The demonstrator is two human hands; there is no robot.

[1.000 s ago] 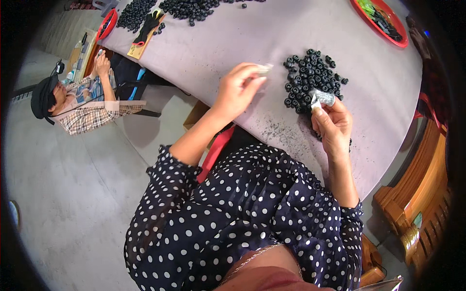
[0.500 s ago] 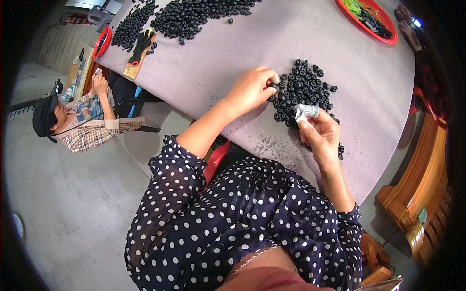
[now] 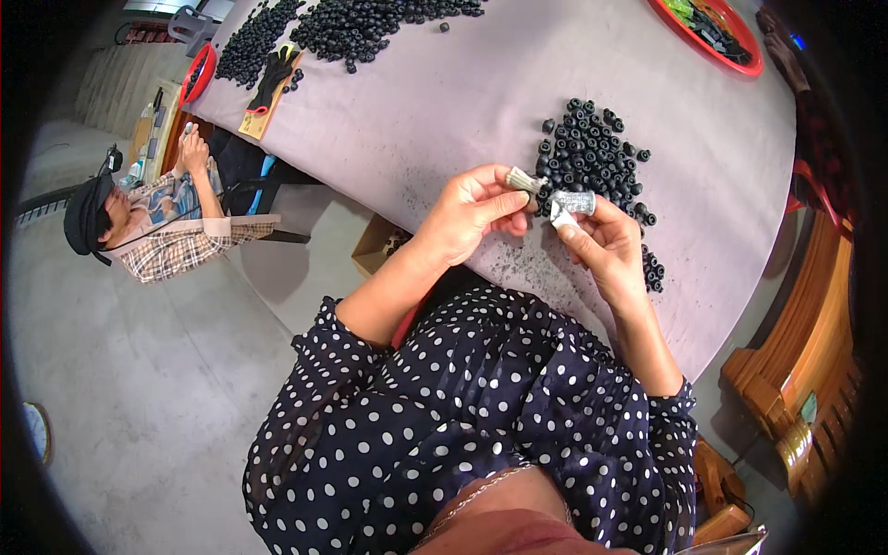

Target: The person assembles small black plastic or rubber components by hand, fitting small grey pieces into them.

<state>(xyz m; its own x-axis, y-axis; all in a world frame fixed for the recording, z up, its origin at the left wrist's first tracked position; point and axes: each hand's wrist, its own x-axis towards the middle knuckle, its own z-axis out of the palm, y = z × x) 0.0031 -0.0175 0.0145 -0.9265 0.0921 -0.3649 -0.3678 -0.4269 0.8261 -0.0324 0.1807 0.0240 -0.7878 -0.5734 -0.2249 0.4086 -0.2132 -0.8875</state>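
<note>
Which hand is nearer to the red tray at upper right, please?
Right: the right hand is below and left of the red tray in the picture; the left hand is farther left.

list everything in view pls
small parts: many, black, near hands and far left
table: one, pinkish grey, centre
tray: one, red, far right
bowl: one, red, far left
gloves: count unclear, black, on tan board
carton: one, brown, below table
bench: one, brown, right
worker: one, plaid shirt, left
other person: one, dark sleeve, far right
pale piece: one, whitish, left fingertips
silvery piece: one, grey, right fingers
sleeves: two, navy dotted, below
left hand: one, centre
right hand: one, right of centre
</note>
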